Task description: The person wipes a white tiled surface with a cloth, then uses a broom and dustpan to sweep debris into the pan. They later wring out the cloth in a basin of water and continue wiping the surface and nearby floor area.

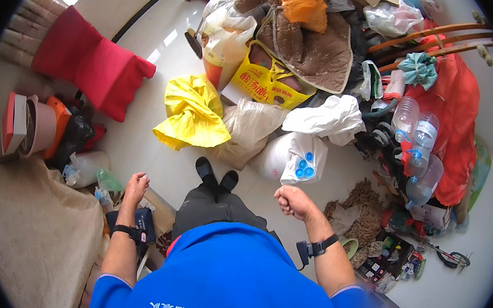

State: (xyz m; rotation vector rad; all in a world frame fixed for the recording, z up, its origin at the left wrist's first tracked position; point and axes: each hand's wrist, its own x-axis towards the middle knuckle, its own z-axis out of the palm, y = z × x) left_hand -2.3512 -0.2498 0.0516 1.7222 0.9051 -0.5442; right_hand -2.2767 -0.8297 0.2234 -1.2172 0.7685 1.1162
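My left hand (137, 184) is raised at the left with its fingers curled in. No object shows in it. It is nearest to a dark blue bag (145, 222) and a cardboard box (158, 210) below. My right hand (294, 202) makes a loose fist in the air, and nothing shows in it. Just beyond it stands a full white sack (268, 158). A white plastic bag (319, 159) with several blue bottle caps (303, 165) lies against that sack. Between my hands are my feet in dark slippers (228, 181) on the tiled floor.
A yellow bag (194, 113), a beige sack (249, 125) and a printed yellow carrier bag (269, 82) stand ahead. Plastic bottles (426, 131) hang at right by red cloth (460, 108). A red-covered seat (90, 61) and a covered surface (35, 218) are at left.
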